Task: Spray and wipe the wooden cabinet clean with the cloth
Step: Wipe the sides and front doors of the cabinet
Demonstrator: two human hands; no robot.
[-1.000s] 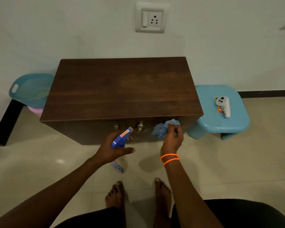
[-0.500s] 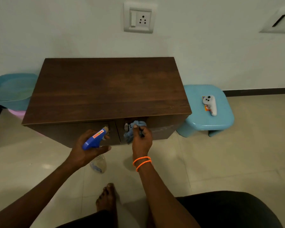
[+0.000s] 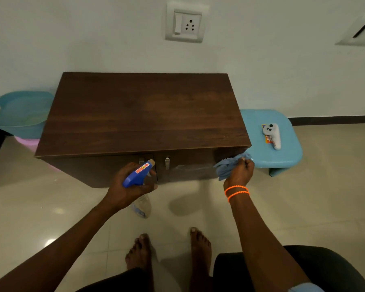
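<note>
Glossy beige floor tiles (image 3: 303,207) and a pale wall (image 3: 93,39) frame the dark wooden cabinet (image 3: 143,114), flat-topped and square-edged. At its front right corner the right hand (image 3: 239,172) clutches a crumpled blue cloth (image 3: 228,167) against the door; the left hand (image 3: 129,186) grips a blue-headed spray bottle (image 3: 138,175). A rounded blue stool (image 3: 282,154) stands just beside.

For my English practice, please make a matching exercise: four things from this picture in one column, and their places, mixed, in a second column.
Things
1. spray bottle
2. cloth
3. white controller
4. teal tub

Places
A. on the blue stool
B. in the left hand
C. left of the cabinet
D. in the right hand

Pairs: 1-B, 2-D, 3-A, 4-C
</note>
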